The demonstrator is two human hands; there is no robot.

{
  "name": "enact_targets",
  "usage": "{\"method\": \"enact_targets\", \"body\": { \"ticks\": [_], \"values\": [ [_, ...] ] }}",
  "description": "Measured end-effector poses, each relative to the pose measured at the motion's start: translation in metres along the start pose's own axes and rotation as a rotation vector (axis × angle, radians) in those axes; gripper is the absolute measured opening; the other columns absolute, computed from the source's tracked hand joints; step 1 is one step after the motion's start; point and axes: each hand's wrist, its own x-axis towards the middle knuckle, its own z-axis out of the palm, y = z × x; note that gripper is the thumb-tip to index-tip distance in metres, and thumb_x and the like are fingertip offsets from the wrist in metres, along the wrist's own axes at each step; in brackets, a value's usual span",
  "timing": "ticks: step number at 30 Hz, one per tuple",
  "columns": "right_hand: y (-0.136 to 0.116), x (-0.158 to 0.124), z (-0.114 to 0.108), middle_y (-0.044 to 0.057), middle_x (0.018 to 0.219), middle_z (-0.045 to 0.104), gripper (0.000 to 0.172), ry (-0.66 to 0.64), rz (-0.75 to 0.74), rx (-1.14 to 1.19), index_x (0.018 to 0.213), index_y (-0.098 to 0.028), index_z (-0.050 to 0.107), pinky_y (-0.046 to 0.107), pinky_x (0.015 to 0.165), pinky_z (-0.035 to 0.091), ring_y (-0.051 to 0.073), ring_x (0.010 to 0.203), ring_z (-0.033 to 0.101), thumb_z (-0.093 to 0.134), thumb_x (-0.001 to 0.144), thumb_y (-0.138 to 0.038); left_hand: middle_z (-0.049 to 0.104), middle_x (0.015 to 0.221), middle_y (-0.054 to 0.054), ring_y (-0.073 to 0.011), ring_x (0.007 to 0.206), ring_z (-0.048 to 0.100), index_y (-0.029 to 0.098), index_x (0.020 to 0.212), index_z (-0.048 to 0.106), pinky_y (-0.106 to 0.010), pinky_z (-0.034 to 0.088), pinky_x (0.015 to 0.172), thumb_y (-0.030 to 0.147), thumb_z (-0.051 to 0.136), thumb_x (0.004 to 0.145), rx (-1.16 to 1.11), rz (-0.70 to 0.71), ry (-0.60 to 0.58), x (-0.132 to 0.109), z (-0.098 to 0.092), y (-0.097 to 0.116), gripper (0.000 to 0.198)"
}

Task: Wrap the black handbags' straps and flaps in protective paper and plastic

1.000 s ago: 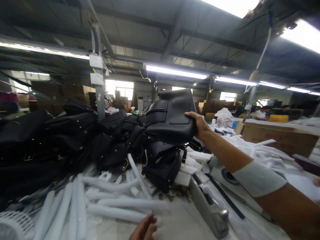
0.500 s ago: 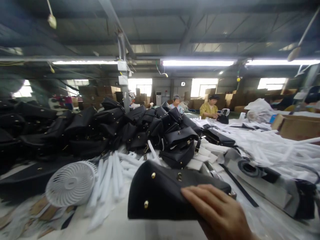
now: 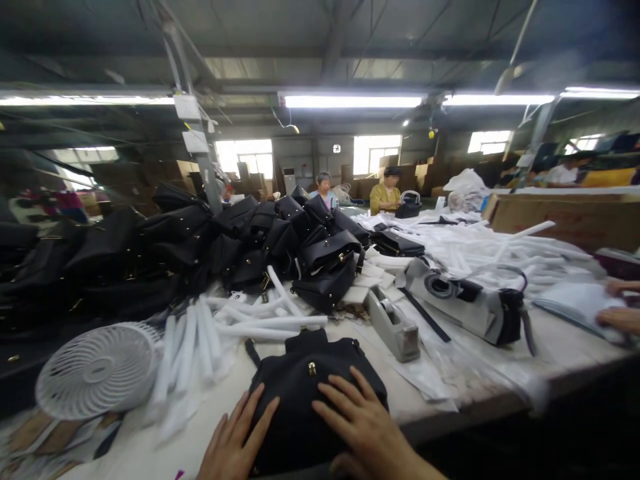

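A black handbag (image 3: 295,393) with a small gold clasp lies on the table right in front of me. My left hand (image 3: 237,430) rests on its left side, fingers spread. On the right half of the bag lies my right hand (image 3: 357,417), its fingers stretched out flat over the surface. Neither hand is wrapped round anything. Just beyond the bag are white foam tubes (image 3: 285,320), and a grey tape dispenser (image 3: 393,327) stands to its right.
Many black bags (image 3: 165,247) are heaped at the back left. A white fan (image 3: 97,373) stands at left. Farther right lies a bag in grey wrapping (image 3: 465,300), near another person's hands (image 3: 623,313). A cardboard box (image 3: 565,220) and two seated people are behind.
The handbag has come down flat onto the table and turned. My left hand has come into view on it, and my right hand has opened out flat. The view has swung right.
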Motion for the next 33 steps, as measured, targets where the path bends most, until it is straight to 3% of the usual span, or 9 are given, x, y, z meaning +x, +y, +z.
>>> {"method": "enact_targets", "body": {
  "ticks": [2, 4, 7, 12, 15, 18, 26, 28, 33],
  "values": [
    [0.01, -0.001, -0.023, 0.008, 0.156, 0.033, 0.094, -0.091, 0.152, 0.075, 0.149, -0.034, 0.032, 0.064, 0.115, 0.017, 0.038, 0.143, 0.028, 0.083, 0.07, -0.039, 0.04, 0.153, -0.011, -0.0317, 0.132, 0.048, 0.031, 0.154, 0.014, -0.043, 0.051, 0.1, 0.029, 0.076, 0.074, -0.042, -0.064, -0.028, -0.001, -0.002, 0.003, 0.101],
    [0.02, 0.001, -0.04, 0.011, 0.16, 0.023, 0.105, -0.164, 0.291, 0.126, 0.15, -0.032, 0.032, 0.061, 0.116, 0.021, 0.039, 0.145, 0.02, 0.089, 0.061, -0.033, 0.04, 0.153, -0.01, -0.0287, 0.133, 0.048, 0.029, 0.154, 0.014, -0.04, 0.05, 0.102, 0.02, 0.073, 0.073, -0.068, -0.133, -0.034, 0.004, -0.003, 0.006, 0.1],
    [0.031, 0.01, -0.049, 0.014, 0.161, 0.017, 0.117, -0.257, 0.37, 0.179, 0.152, -0.027, 0.029, 0.05, 0.115, 0.03, 0.037, 0.145, 0.022, 0.092, 0.054, -0.03, 0.044, 0.151, -0.009, -0.0327, 0.132, 0.049, 0.031, 0.152, 0.022, -0.05, 0.049, 0.102, 0.022, 0.079, 0.065, -0.03, -0.156, -0.063, 0.018, 0.002, 0.004, 0.104],
    [0.045, 0.026, -0.041, 0.012, 0.157, 0.031, 0.111, -0.281, 0.232, 0.178, 0.153, -0.025, 0.025, 0.051, 0.118, 0.023, 0.033, 0.143, 0.028, 0.087, 0.061, -0.027, 0.05, 0.146, -0.011, -0.0334, 0.132, 0.048, 0.025, 0.144, 0.039, -0.057, 0.04, 0.108, 0.025, 0.08, 0.065, 0.02, -0.035, -0.139, 0.045, 0.002, -0.011, 0.09],
    [0.052, 0.032, -0.036, 0.012, 0.155, 0.034, 0.1, -0.266, 0.168, 0.194, 0.152, -0.022, 0.026, 0.051, 0.119, 0.021, 0.031, 0.143, 0.031, 0.08, 0.068, -0.023, 0.052, 0.144, -0.01, -0.0304, 0.131, 0.05, 0.023, 0.142, 0.043, -0.053, 0.037, 0.111, 0.022, 0.078, 0.066, -0.028, 0.063, -0.207, 0.058, -0.002, -0.016, 0.083],
    [0.057, 0.032, -0.027, 0.012, 0.152, 0.04, 0.088, -0.268, 0.132, 0.212, 0.15, -0.02, 0.033, 0.049, 0.117, 0.026, 0.03, 0.14, 0.037, 0.073, 0.072, -0.02, 0.053, 0.144, -0.007, -0.0275, 0.129, 0.052, 0.024, 0.141, 0.044, -0.047, 0.044, 0.108, 0.014, 0.073, 0.066, -0.096, 0.084, -0.238, 0.063, 0.002, -0.018, 0.081],
    [0.057, 0.011, 0.016, 0.005, 0.136, 0.06, 0.061, -0.16, 0.165, 0.175, 0.139, -0.025, 0.052, 0.043, 0.107, 0.045, 0.024, 0.126, 0.056, 0.048, 0.081, -0.005, 0.064, 0.132, 0.001, -0.0157, 0.117, 0.063, 0.025, 0.137, 0.052, -0.028, 0.052, 0.099, -0.006, 0.04, 0.07, -0.089, 0.189, -0.029, 0.033, 0.043, -0.023, 0.075],
    [0.056, 0.011, 0.013, 0.005, 0.137, 0.059, 0.062, -0.16, 0.17, 0.183, 0.139, -0.024, 0.051, 0.042, 0.107, 0.044, 0.023, 0.127, 0.055, 0.049, 0.08, -0.006, 0.064, 0.131, 0.0, -0.0172, 0.115, 0.064, 0.024, 0.137, 0.052, -0.029, 0.053, 0.098, -0.004, 0.042, 0.071, -0.086, 0.149, -0.041, 0.033, 0.041, -0.02, 0.073],
    [0.054, 0.032, -0.016, 0.014, 0.149, 0.045, 0.074, -0.264, 0.101, 0.22, 0.147, -0.016, 0.038, 0.047, 0.115, 0.03, 0.029, 0.136, 0.042, 0.064, 0.078, -0.022, 0.059, 0.138, -0.006, -0.0278, 0.119, 0.062, 0.024, 0.139, 0.048, -0.042, 0.052, 0.1, 0.008, 0.063, 0.069, -0.083, 0.042, -0.293, 0.066, 0.015, -0.003, 0.073]
  ]
}}
